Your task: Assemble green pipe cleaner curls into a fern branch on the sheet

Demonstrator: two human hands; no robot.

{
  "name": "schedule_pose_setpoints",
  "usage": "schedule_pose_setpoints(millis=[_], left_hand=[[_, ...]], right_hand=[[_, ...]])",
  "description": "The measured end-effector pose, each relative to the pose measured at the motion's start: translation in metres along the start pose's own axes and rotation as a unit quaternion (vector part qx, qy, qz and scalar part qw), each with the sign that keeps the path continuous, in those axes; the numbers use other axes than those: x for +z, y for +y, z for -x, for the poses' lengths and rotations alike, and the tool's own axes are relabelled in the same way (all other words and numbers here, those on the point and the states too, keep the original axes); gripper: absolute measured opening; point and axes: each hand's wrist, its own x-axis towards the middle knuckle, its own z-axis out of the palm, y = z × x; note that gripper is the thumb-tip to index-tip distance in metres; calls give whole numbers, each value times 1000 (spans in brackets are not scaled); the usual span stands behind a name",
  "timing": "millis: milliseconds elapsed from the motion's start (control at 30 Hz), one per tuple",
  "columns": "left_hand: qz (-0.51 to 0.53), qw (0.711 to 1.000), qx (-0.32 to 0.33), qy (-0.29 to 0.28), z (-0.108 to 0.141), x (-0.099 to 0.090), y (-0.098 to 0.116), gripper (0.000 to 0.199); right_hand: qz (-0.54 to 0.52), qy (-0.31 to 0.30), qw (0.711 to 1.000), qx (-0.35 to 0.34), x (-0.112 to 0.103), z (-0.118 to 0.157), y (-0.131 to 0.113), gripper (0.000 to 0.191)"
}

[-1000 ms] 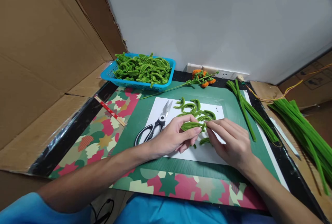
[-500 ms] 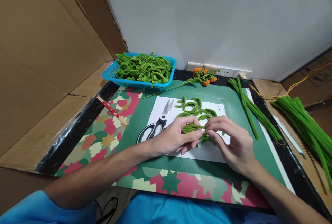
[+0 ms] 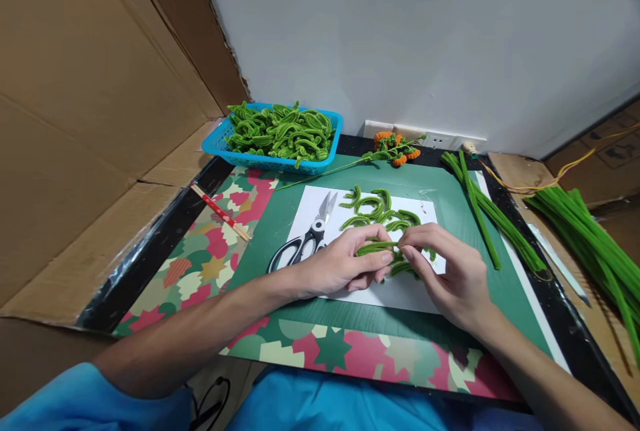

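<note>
Over a white sheet (image 3: 340, 298), my left hand (image 3: 357, 259) pinches a bent green pipe cleaner piece (image 3: 373, 248) between thumb and fingers. The thumb and fingertips of my right hand (image 3: 445, 268) close on the right end of that same piece, where the tips meet it. Several curled green pipe cleaner pieces (image 3: 369, 206) lie on the sheet just beyond and beneath both hands. Black-handled scissors (image 3: 313, 234) rest left of them, blades pointing away, partly hidden by my left hand.
A blue basket (image 3: 213, 144) heaped with shaped green pieces stands at the back left. An orange flower on a green stem (image 3: 387, 151) lies behind. Long green pipe cleaners (image 3: 495, 214) sit right, another bundle (image 3: 590, 238) farther right. Wrapped chopsticks (image 3: 220, 213) lie left.
Both hands stay at nearly the same place with the green piece. The right fingertips have shifted slightly, and the whole view has moved a little.
</note>
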Motion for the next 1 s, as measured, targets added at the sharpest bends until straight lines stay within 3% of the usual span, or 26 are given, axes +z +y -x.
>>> schedule_pose_setpoints(millis=[433,633,1000], left_hand=[[34,997,26,62,-2,5,1,32],[1,996,47,73,-3,5,-4,30],[-97,986,56,121,0,8,-6,26]], right_hand=[[45,40,998,29,2,5,-2,21],[140,45,988,-43,6,5,-1,14],[107,49,993,2,9,5,-9,10]])
